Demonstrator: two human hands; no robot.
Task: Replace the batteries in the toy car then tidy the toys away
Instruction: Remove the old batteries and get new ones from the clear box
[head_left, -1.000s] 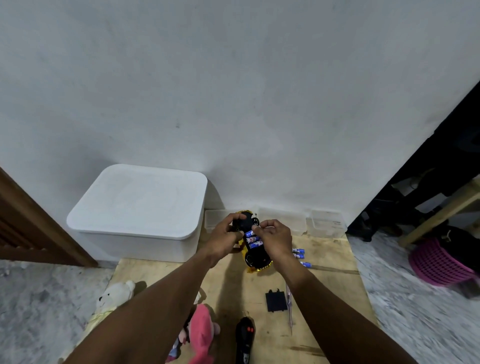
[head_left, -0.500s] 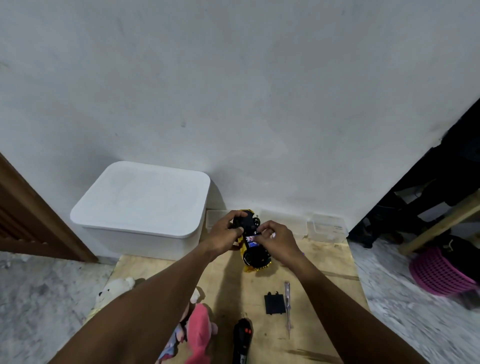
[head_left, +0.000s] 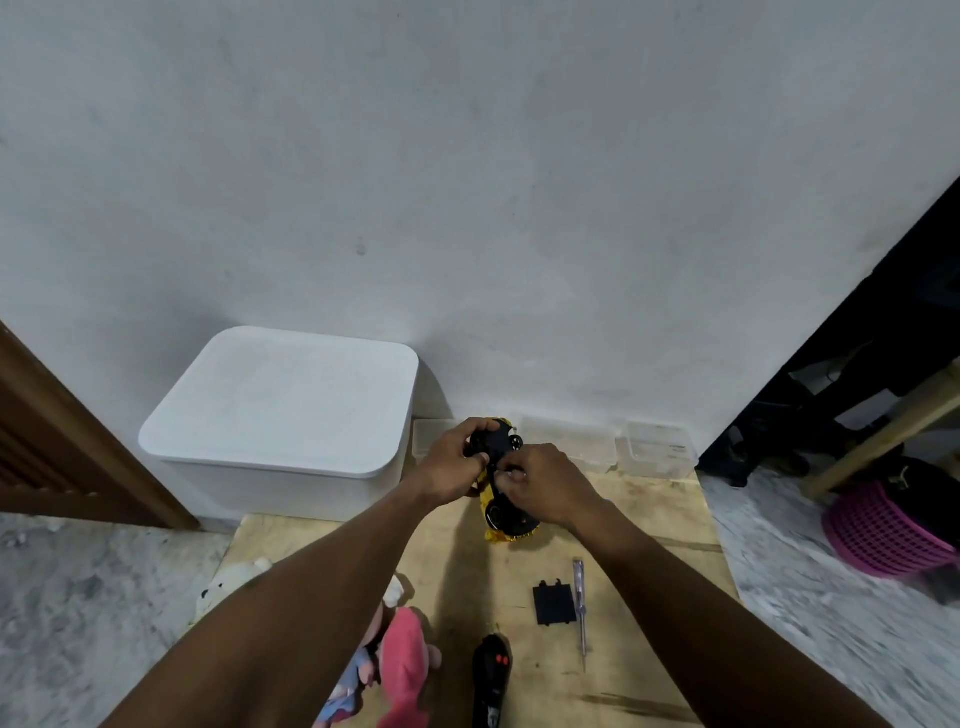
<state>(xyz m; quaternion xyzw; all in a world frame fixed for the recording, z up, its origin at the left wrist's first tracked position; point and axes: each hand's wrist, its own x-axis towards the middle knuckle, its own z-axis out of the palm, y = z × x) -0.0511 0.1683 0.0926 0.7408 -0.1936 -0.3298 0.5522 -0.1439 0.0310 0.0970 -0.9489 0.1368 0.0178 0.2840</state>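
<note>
- Pale wooden tabletop (head_left: 654, 525) against a white wall, with one white lidded bin (head_left: 280, 405) at its far-left corner.
- Left hand (head_left: 451, 470) grips the far end of the toy car (head_left: 511, 522), fingers curled round its black underside.
- Right hand (head_left: 545, 486) sits just beside it, fingers bent down onto the car's belly; whether they pinch anything there is too small to tell.
- One car, yellow with a black base, lies belly-up between the two hands, its near end on the table.
- Nearer the person, apart from the car: one black battery cover (head_left: 553, 603) and, just to its right, one screwdriver (head_left: 580, 608).
- One black remote (head_left: 491, 670) at the near edge.
- Two plush toys at the left: one pink (head_left: 405, 670), one white (head_left: 234, 587).
- Two clear tubs (head_left: 657, 447) show along the wall.
</note>
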